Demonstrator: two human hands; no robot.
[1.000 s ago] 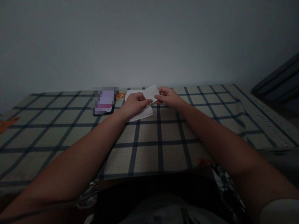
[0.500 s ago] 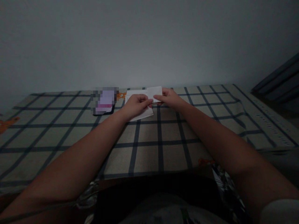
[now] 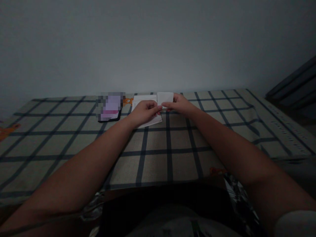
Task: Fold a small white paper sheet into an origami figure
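Observation:
A small folded white paper point(image 3: 165, 97), perhaps a tissue, is held up off the cloth by my right hand point(image 3: 179, 104), its thumb in front and its fingers behind. The fingers of my left hand point(image 3: 146, 112) are pinched together at the paper's lower left corner, thumb tip close to the right thumb. Under and behind the left hand lies a stack of white paper sheets point(image 3: 144, 97), partly covered by that hand. One corner of the stack shows below the left fingers.
To the left lies a phone-like dark-edged object point(image 3: 110, 110) with a blurred purple and pink top. A checked tablecloth point(image 3: 155, 164) with orange bear prints covers the table. A pale wall point(image 3: 158, 46) rises behind. Dark striped fabric point(image 3: 296, 82) hangs at the right.
The small folded paper has shifted slightly to the right and stands more squarely between my fingers. My left hand and the stack have hardly moved.

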